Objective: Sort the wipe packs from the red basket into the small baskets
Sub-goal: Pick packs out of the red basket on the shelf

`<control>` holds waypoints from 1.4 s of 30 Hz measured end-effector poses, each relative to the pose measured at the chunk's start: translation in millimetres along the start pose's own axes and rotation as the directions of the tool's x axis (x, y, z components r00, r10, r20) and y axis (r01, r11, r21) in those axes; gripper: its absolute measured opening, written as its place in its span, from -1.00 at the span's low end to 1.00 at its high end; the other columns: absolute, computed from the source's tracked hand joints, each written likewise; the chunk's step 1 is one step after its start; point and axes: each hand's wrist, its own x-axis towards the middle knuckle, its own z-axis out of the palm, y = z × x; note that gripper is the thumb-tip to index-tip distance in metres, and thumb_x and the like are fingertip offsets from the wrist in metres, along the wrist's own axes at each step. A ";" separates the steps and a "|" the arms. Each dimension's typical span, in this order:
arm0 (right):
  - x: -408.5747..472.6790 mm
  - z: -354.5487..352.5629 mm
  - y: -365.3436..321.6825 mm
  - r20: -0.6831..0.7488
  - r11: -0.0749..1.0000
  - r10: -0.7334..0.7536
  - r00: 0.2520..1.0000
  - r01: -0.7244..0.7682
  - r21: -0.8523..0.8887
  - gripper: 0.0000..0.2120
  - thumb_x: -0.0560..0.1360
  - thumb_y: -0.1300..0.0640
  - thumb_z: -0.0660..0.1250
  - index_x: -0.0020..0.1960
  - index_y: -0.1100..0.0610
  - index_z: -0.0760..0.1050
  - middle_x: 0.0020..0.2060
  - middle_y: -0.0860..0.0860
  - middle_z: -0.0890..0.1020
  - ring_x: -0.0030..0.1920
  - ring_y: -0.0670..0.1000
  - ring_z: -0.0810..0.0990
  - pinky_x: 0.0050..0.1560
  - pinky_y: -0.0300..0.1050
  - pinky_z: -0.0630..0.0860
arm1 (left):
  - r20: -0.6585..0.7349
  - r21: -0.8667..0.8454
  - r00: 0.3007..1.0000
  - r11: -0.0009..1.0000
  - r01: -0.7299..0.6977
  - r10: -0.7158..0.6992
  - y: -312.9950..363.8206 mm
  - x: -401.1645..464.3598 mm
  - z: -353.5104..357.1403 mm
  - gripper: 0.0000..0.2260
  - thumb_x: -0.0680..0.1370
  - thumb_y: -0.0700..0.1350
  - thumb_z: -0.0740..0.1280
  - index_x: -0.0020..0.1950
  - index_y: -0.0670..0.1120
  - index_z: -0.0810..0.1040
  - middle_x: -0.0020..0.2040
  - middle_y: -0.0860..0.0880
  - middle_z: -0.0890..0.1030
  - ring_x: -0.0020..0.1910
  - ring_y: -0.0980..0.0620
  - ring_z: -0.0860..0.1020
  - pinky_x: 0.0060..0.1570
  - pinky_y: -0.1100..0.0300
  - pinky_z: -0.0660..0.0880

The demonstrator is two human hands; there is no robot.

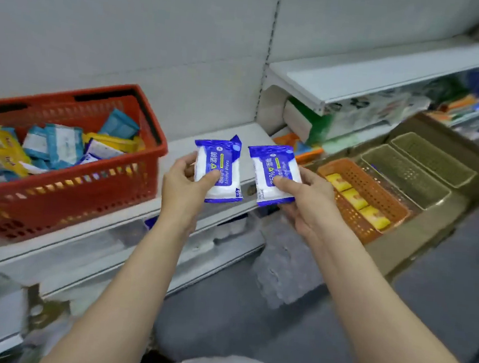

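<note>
My left hand [183,186] grips a blue and white alcohol wipe pack [222,162], thumb on its front. My right hand [306,201] holds a second, matching blue wipe pack [274,167] the same way. Both packs are held side by side above the white shelf [183,143]. At the left the red basket [64,191] stands on the shelf with several yellow, teal and blue packs inside. At the right an orange small basket [350,170] holds yellow packs [357,203]. Behind it stand two olive small baskets [405,175] [433,159].
The small baskets sit in a brown tray [419,242] at the right. An upper white shelf [359,81] juts out above green and white goods [322,125]. Lower shelves with pale packs run under my arms. Grey floor lies at the lower right.
</note>
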 end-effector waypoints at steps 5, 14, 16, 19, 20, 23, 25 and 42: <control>-20.3 -129.0 -5.1 -0.173 0.997 0.002 0.985 0.012 0.078 -0.67 0.44 0.42 0.42 0.16 0.20 0.49 -0.10 0.08 0.72 -0.22 0.03 0.71 -0.24 -0.06 0.66 | 0.138 -0.035 0.985 0.993 0.109 -0.104 -18.3 -59.4 106.3 -0.64 0.45 -0.33 0.46 0.14 -0.01 0.50 0.07 -0.12 0.66 0.06 -0.18 0.65 0.06 -0.17 0.60; 12.9 -262.4 -25.7 -0.306 0.992 -0.096 0.947 0.115 0.046 -0.31 0.33 0.51 0.45 0.37 0.14 0.34 0.08 0.12 0.67 0.02 0.14 0.67 0.12 0.20 0.60 | 0.299 -0.028 0.944 0.987 0.157 -0.141 -49.7 -64.4 251.6 -0.71 0.48 -0.26 0.46 0.10 -0.01 0.49 0.10 -0.08 0.67 0.04 -0.09 0.68 0.03 -0.13 0.62; 34.5 -288.9 -34.6 -0.323 0.991 -0.123 0.938 0.135 0.015 -0.35 0.34 0.49 0.45 0.32 0.09 0.37 0.08 0.11 0.67 0.03 0.14 0.68 0.08 0.17 0.62 | 0.325 -0.024 0.935 0.988 0.155 -0.139 -62.0 -54.2 286.3 -0.70 0.46 -0.24 0.47 0.10 0.00 0.49 0.08 -0.05 0.68 0.02 -0.03 0.68 0.01 -0.07 0.63; 68.4 -324.0 -55.9 -0.365 0.996 -0.086 0.927 0.090 -0.007 -0.54 0.40 0.38 0.47 0.13 -0.06 0.46 0.03 0.07 0.71 0.00 0.15 0.71 0.00 0.16 0.65 | 0.350 -0.026 0.922 0.982 0.185 -0.164 -75.0 -39.3 342.6 -0.70 0.48 -0.25 0.47 0.15 -0.08 0.48 -0.06 0.03 0.71 -0.09 0.03 0.69 -0.05 0.00 0.63; 78.4 -335.0 -63.2 -0.381 0.998 -0.062 0.922 0.063 -0.011 -0.61 0.43 0.34 0.47 0.10 -0.05 0.47 0.01 0.07 0.71 -0.05 0.13 0.72 -0.06 0.14 0.67 | 0.347 -0.023 0.920 0.979 0.201 -0.181 -77.3 -36.0 360.6 -0.70 0.49 -0.25 0.46 0.16 -0.11 0.47 -0.12 0.05 0.71 -0.15 0.06 0.69 -0.12 0.05 0.63; 108.0 -368.8 -87.2 -0.438 1.000 -0.013 0.899 0.023 0.019 -0.73 0.49 0.27 0.44 0.13 0.08 0.48 0.00 0.11 0.71 -0.18 0.06 0.73 -0.31 -0.04 0.66 | 0.343 -0.023 0.910 0.966 0.256 -0.233 -78.5 -25.4 408.2 -0.74 0.50 -0.22 0.46 0.11 -0.08 0.47 -0.20 0.05 0.71 -0.26 0.09 0.69 -0.33 0.20 0.59; 126.8 -387.9 -99.7 -0.476 1.000 0.015 0.879 -0.007 0.018 -0.75 0.50 0.24 0.44 0.14 0.12 0.49 -0.02 0.11 0.72 -0.18 0.05 0.73 -0.32 -0.06 0.65 | 0.328 -0.005 0.906 0.958 0.286 -0.268 -76.8 -17.9 432.6 -0.76 0.50 -0.18 0.47 0.07 -0.04 0.47 -0.19 0.03 0.70 -0.28 0.09 0.69 -0.39 0.23 0.57; 336.6 -533.7 -131.4 -0.184 0.977 0.112 0.977 -0.143 -0.160 -0.79 0.46 0.24 0.46 -0.08 -0.02 0.51 -0.20 0.01 0.72 -0.18 0.06 0.74 -0.30 -0.08 0.63 | -0.062 0.011 0.913 0.914 0.405 -0.403 -115.8 8.4 602.6 -0.70 0.51 -0.18 0.46 0.18 -0.22 0.48 -0.01 -0.11 0.68 -0.19 0.05 0.71 -0.33 0.22 0.60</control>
